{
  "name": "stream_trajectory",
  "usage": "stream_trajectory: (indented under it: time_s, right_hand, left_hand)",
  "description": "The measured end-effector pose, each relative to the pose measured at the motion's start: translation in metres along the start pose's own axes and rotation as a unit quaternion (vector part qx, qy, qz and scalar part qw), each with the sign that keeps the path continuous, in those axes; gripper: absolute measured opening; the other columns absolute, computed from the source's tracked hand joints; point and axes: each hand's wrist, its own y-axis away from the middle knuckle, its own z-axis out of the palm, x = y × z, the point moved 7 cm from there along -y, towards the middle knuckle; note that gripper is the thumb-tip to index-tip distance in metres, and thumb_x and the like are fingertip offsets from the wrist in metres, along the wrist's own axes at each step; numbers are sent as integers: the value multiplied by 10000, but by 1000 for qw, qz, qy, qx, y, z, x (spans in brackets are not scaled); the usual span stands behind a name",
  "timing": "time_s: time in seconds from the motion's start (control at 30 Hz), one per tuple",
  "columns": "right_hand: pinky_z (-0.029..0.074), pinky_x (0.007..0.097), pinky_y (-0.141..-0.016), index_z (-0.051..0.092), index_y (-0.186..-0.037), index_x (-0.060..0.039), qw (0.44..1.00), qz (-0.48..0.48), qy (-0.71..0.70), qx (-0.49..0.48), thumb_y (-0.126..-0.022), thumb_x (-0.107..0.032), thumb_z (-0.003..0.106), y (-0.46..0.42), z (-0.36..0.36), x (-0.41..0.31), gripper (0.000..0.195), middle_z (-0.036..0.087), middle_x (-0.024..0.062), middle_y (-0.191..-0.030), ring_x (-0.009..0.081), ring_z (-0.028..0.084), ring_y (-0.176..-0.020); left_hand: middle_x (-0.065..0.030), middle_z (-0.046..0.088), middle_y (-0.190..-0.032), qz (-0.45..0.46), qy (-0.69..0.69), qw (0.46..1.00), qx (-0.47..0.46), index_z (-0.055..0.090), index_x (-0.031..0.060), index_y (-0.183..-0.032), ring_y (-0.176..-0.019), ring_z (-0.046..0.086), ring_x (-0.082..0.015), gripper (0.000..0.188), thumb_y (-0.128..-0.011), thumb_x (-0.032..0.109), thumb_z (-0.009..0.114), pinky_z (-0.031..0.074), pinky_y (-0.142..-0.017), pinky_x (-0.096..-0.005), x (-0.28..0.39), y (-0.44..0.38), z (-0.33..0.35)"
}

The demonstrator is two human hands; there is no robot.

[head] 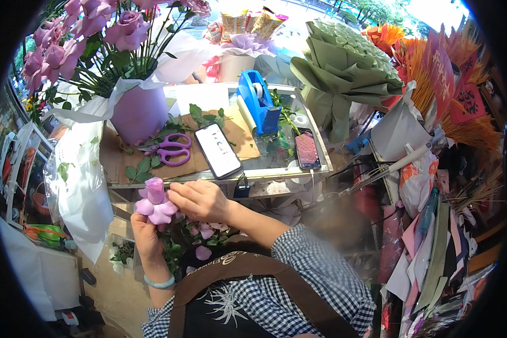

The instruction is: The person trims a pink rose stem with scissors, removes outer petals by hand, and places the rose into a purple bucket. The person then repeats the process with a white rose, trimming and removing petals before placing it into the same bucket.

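A pink-purple rose [155,203] with its outer petals folded down stands upright in my left hand [145,236], whose fingers are closed just beneath the bloom. My right hand [200,200] reaches across from the right, its fingertips at the rose's right-hand petals; whether they pinch a petal cannot be told. Beyond the hands, purple-handled scissors [173,150] lie on brown cardboard [190,167] among cut leaves [139,170]. A smartphone with a lit white screen [218,151] lies right of the scissors. Loose petals [203,252] and green leaves show below my hands.
A purple bucket of roses [139,112] stands at the table's left. Behind the phone are a blue tape dispenser [257,101] and a second, cabled phone [307,150]. A green-wrapped bouquet [346,72] stands at the back right. Rolled wrapping papers [431,253] crowd the right side.
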Motion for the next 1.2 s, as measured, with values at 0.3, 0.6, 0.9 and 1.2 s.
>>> stream_trajectory:
  time_s: [0.3, 0.6, 0.9, 1.2]
  right_hand:
    - [480, 278, -833, 566, -1243, 7, 724, 441, -529, -26, -931, -137, 638, 18, 25, 38, 352, 627, 58, -1122, 99, 583, -965]
    - [501, 222, -785, 518, -1289, 4, 671, 459, -581, 26, -921, -118, 660, 11, 33, 21, 413, 628, 28, -1079, 64, 594, -890]
    - [489, 230, -792, 541, -1154, -17, 658, 455, -597, 65, -925, -88, 646, 20, 35, 19, 262, 587, 14, -1054, 62, 577, -920]
    - [515, 315, -708, 590, -987, -18, 921, 265, -285, 4, -812, -49, 693, -8, 0, 10, 205, 576, 103, -1003, 229, 621, -852]
  left_hand:
    - [5, 622, -826, 61, -119, 990, 39, 639, -11, -988, -681, 537, -58, 106, -897, 45, 639, 416, -603, -201, 17, 6, 11]
    - [-11, 627, -865, 205, -348, 911, 82, 644, -57, -1051, -792, 556, -75, 191, -866, -11, 641, 456, -711, -231, 36, 17, 34]
    - [1, 627, -839, 177, -227, 951, 114, 637, -48, -1004, -776, 559, -79, 152, -878, 35, 653, 463, -694, -234, 29, 15, 25]
    - [-7, 622, -794, 133, -231, 961, 80, 635, -43, -937, -739, 534, -67, 92, -872, 21, 625, 438, -655, -222, 22, 9, 15]
